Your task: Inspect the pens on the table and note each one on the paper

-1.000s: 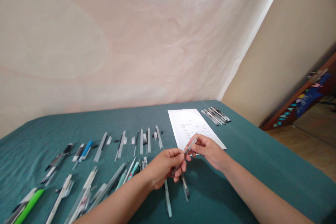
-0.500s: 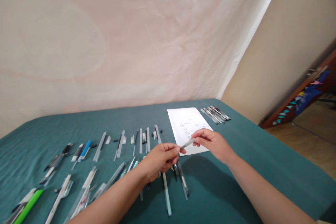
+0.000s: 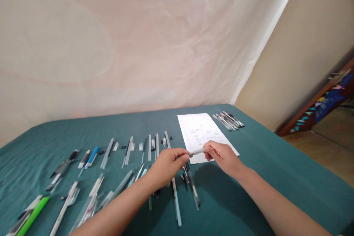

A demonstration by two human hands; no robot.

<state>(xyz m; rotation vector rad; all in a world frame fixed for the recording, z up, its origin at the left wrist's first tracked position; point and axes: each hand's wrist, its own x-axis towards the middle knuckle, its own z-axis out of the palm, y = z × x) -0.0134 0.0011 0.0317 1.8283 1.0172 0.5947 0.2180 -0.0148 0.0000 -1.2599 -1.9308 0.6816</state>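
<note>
A slim, translucent grey pen [image 3: 197, 152] is held level between both hands above the lower part of a white sheet of paper [image 3: 193, 122]. My left hand [image 3: 169, 166] pinches its left end between thumb and fingers. At the other end, my right hand [image 3: 222, 156] has its fingers closed around the pen, hiding its tip. Handwriting shows on the sheet. Just below my left hand, a dark clear-barrelled pen [image 3: 193, 188] and a pale blue pen [image 3: 176, 206] lie on the green tablecloth [image 3: 235, 206].
Several dark and clear pens [image 3: 229, 120] lie side by side right of the paper. Pen barrels [image 3: 107, 154], caps and refills form a row on the left. Nearer are a blue pen [image 3: 92, 157], a bright green pen [image 3: 33, 215] and a white pen [image 3: 64, 208].
My right hand has lowered slightly and its fingers have curled in more around the pen's end. The pen is now closer to level. My left hand keeps its pinch.
</note>
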